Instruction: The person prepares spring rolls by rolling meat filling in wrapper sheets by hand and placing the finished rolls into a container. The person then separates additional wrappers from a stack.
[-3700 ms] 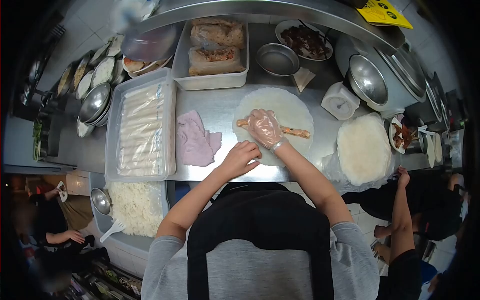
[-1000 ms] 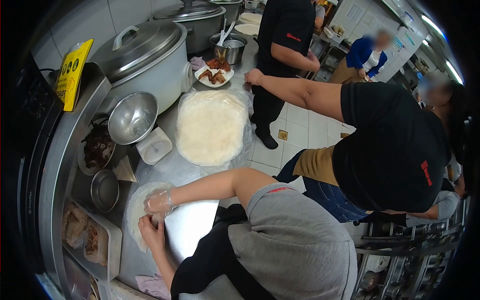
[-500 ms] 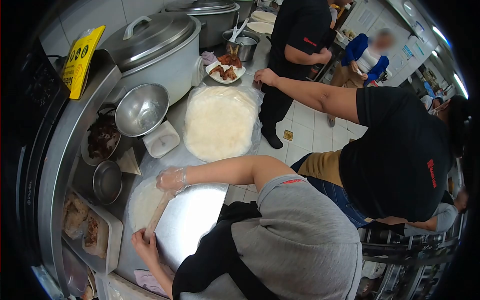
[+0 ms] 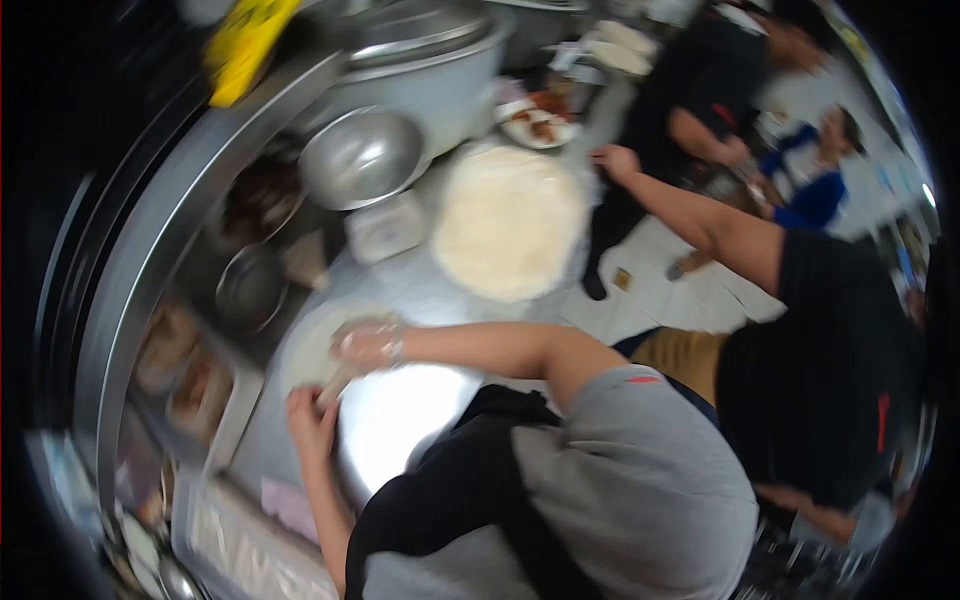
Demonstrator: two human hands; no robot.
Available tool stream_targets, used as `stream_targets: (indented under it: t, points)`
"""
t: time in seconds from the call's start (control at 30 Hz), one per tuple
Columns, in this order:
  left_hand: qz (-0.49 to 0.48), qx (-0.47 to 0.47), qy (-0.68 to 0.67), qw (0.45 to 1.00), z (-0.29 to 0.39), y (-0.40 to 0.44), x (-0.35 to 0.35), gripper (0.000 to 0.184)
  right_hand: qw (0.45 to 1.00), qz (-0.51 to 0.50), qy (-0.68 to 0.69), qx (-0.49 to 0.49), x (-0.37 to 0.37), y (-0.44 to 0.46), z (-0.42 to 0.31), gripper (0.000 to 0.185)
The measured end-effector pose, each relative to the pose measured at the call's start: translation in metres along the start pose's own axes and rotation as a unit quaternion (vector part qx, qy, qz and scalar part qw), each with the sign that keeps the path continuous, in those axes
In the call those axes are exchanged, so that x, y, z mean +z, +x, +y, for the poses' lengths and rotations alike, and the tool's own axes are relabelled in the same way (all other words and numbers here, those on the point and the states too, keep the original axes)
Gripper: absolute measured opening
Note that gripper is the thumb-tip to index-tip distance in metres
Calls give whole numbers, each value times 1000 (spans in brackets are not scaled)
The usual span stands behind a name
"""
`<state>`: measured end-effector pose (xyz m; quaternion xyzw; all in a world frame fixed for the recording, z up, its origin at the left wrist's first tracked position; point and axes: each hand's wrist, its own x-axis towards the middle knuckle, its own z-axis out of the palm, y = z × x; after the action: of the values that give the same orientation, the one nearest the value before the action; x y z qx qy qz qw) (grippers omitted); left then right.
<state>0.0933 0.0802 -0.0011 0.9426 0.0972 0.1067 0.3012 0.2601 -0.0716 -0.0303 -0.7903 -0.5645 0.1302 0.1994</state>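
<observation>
A thin round of pale dough (image 4: 303, 348) lies flat on the steel counter, partly under my hands. Across its near edge runs a wooden rolling pin (image 4: 338, 387), mostly covered by my hands and blurred. My right hand (image 4: 367, 343), in a clear plastic glove, is closed over the pin's far end. At the near end, my bare left hand (image 4: 309, 412) has its fingers curled round the wood. Beyond my right hand, a stack of large pale dough rounds (image 4: 510, 225) rests on plastic wrap.
A white scale (image 4: 386, 228) and a steel bowl (image 4: 365, 158) stand beyond the dough. Containers of food (image 4: 190, 385) line the left side. A large lidded pot (image 4: 440, 85) stands farther back. A co-worker in black (image 4: 830, 360) is close on my right, one hand (image 4: 617, 162) at the counter edge.
My view has turned and blurred, so the counter items appear farther right. My hands appear closer together, and less of the rolling pin shows between them. Both stay on it.
</observation>
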Motion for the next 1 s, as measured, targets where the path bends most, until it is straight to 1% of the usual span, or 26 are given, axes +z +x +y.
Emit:
stream_targets:
  t: [0.03, 0.07, 0.1, 0.2, 0.23, 0.33, 0.4, 0.43, 0.47, 0.5, 0.53, 0.57, 0.6, 0.63, 0.7, 0.73, 0.77, 0.8, 0.87, 0.9, 0.93, 0.97, 1.0]
  points:
    - [6, 13, 1, 1000, -6, -1, 3, 30, 1000, -1, 5, -13, -18, -7, -7, 32]
    - [17, 17, 8, 1000, -8, -2, 3, 28, 999, -38, -3, -15, -25, -4, -5, 29]
    - [8, 6, 21, 1000, -2, -2, 0, 28, 998, -46, -40, -20, -35, -7, -5, 30]
    - [15, 14, 8, 1000, 5, -3, -5, 28, 995, -83, -52, 24, -56, -19, 9, 35]
    - [21, 21, 5, 1000, 5, -5, -8, 28, 995, -73, -48, 42, -60, -25, 12, 37]
    - [10, 8, -2, 1000, 7, -5, -10, 29, 996, -67, -56, 30, -78, -38, 24, 35]
    - [-1, 3, 13, 1000, 12, 0, -10, 31, 992, -95, -73, 38, -85, -41, 34, 34]
    - [-13, 6, 31, 999, 20, 4, -10, 33, 986, -144, -71, 54, -93, -37, 37, 30]
    - [-22, 8, 50, 998, 26, 10, -7, 35, 985, -146, -71, 52, -102, -27, 41, 30]
    - [-23, 5, 50, 998, 32, 17, 1, 35, 979, -180, 4, 99, -112, -12, 40, 28]
    - [-23, 46, 23, 998, 40, 27, 13, 36, 963, -211, 79, 146, -115, 0, 38, 26]
    - [-22, 90, -4, 996, 49, 37, 24, 38, 981, -146, 89, 87, -114, 9, 33, 26]
    - [-23, 92, -3, 995, 58, 46, 34, 38, 992, -78, 99, 28, -111, 17, 29, 27]
    - [-30, 86, -12, 996, 66, 53, 44, 37, 992, -75, 100, 30, -102, 28, 32, 27]
    - [-40, 81, -20, 996, 73, 56, 57, 37, 984, -128, 118, 45, -87, 45, 35, 30]
    - [-20, 81, -10, 997, 73, 53, 61, 36, 983, -128, 120, 45, -83, 48, 40, 30]
    - [3, 79, 0, 997, 73, 52, 64, 35, 978, -148, 135, 63, -81, 52, 45, 32]
    - [5, 76, 2, 997, 75, 54, 62, 35, 971, -170, 149, 81, -81, 55, 45, 35]
    - [-24, 68, 11, 997, 79, 59, 61, 34, 972, -168, 152, 65, -83, 55, 47, 36]
    - [-24, 66, 10, 997, 80, 59, 66, 34, 973, -164, 154, 51, -85, 54, 46, 38]
    - [-11, 84, 2, 996, 82, 60, 71, 35, 973, -165, 154, 50, -85, 54, 45, 38]
    - [2, 104, -6, 995, 82, 62, 75, 35, 976, -145, 146, 75, -86, 52, 43, 33]
    - [2, 104, -7, 995, 82, 62, 75, 35, 977, -126, 138, 100, -84, 52, 45, 31]
